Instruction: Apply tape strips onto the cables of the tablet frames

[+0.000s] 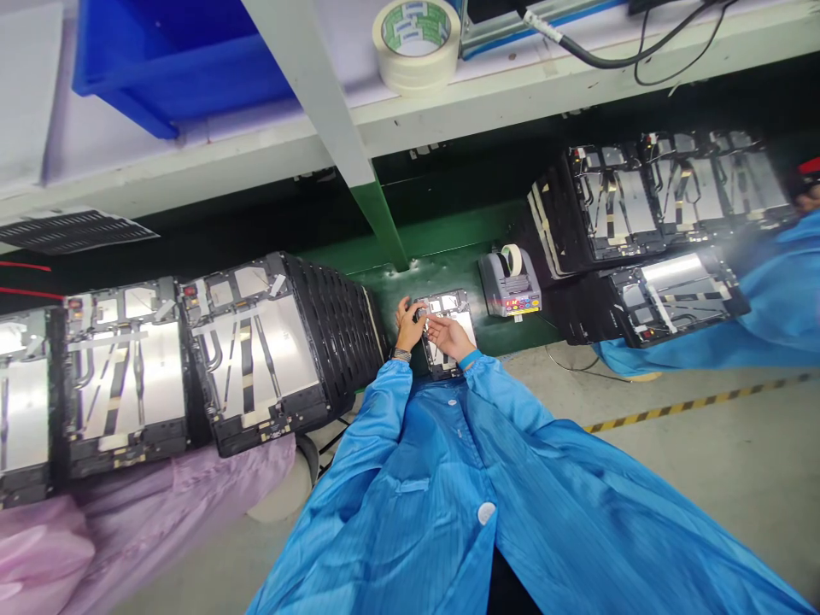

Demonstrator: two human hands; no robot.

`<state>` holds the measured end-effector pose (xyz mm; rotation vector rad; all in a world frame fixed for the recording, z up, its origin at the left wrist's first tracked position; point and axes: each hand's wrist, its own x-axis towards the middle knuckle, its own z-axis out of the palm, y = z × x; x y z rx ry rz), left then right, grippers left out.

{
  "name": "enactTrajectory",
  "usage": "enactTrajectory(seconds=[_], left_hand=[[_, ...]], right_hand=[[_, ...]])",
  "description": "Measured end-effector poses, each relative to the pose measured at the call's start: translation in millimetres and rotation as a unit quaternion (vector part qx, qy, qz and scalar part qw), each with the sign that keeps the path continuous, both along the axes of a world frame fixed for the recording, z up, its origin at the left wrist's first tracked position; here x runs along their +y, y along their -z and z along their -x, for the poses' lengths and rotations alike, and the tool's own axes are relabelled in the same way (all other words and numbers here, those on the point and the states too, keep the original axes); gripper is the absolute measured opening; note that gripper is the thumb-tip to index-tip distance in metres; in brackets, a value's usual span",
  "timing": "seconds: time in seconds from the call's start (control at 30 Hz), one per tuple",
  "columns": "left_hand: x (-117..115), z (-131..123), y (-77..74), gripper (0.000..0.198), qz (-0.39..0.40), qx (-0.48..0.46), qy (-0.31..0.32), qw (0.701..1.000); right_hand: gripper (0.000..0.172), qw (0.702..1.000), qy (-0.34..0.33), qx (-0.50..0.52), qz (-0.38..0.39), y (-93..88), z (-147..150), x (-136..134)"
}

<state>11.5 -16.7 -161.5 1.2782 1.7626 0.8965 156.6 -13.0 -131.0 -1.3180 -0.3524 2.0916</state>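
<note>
The tablet-sized panel (452, 329) lies on a green surface (442, 248). It is a metal-backed frame with pale plates, dark strips and a black edge, partly hidden by the hands. The left hand (408, 323), with one wristwatch (401, 354) on its wrist, is closed in a pinch on a small dark part (420, 314) at the panel's upper edge; the part is too small to identify. The right hand (448, 335) lies open across the panel, its fingers reaching toward that part. Left of the panel are three similar black-edged panels (253, 342), and right of it are four more (679, 295). Just beyond it sits one tape dispenser (509, 286). Farther beyond it, a shelf (544, 94) carries one roll of masking tape (416, 44) and one blue bin (179, 73).
</note>
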Motion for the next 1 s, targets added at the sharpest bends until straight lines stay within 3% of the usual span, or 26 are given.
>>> enactTrajectory(seconds=[0.2,0.27,0.33,0.43,0.47,0.57,0.63,0.7,0.8,0.87,1.0], left_hand=[[0,3,0.7,0.021,0.005,0.014,0.013,1.0],[0,2,0.4,0.02,0.002,0.008,0.012,1.0],[-1,2,0.3,0.018,0.001,0.0,0.006,1.0],[-1,2,1.2,0.018,0.01,0.006,0.008,1.0],[0,3,1.8,0.018,0.012,0.012,0.011,1.0],[2,3,4.0,0.019,0.012,0.02,0.02,1.0],[4,3,4.8,0.018,0.006,0.021,0.019,1.0],[7,2,4.8,0.015,-0.007,0.023,0.017,1.0],[11,0,3.5,0.014,-0.023,0.016,0.023,0.999],[13,-2,2.5,0.015,-0.028,0.004,0.017,0.999],[8,-12,-0.8,0.036,-0.022,-0.055,-0.05,0.997]], right_hand=[[0.019,0.989,-0.091,-0.112,-0.031,-4.6,-17,-2],[0.026,0.973,-0.109,-0.177,-0.097,-8.0,-23,-1],[0.036,0.911,-0.182,-0.281,-0.239,-11.0,-29,2],[0.048,0.73,-0.339,-0.413,-0.426,-11.9,-33,12],[0.052,0.691,-0.371,-0.429,-0.448,-11.1,-33,15],[0.059,0.644,-0.414,-0.446,-0.464,-8.0,-32,23],[0.057,0.645,-0.422,-0.441,-0.459,-6.9,-33,24],[0.052,0.672,-0.388,-0.443,-0.449,-6.4,-39,19],[0.049,0.725,-0.242,-0.503,-0.403,-3.0,-58,-1],[0.052,0.742,-0.143,-0.555,-0.346,2.6,-74,-20],[0.056,0.801,-0.076,-0.539,-0.251,18.7,-98,-53]])
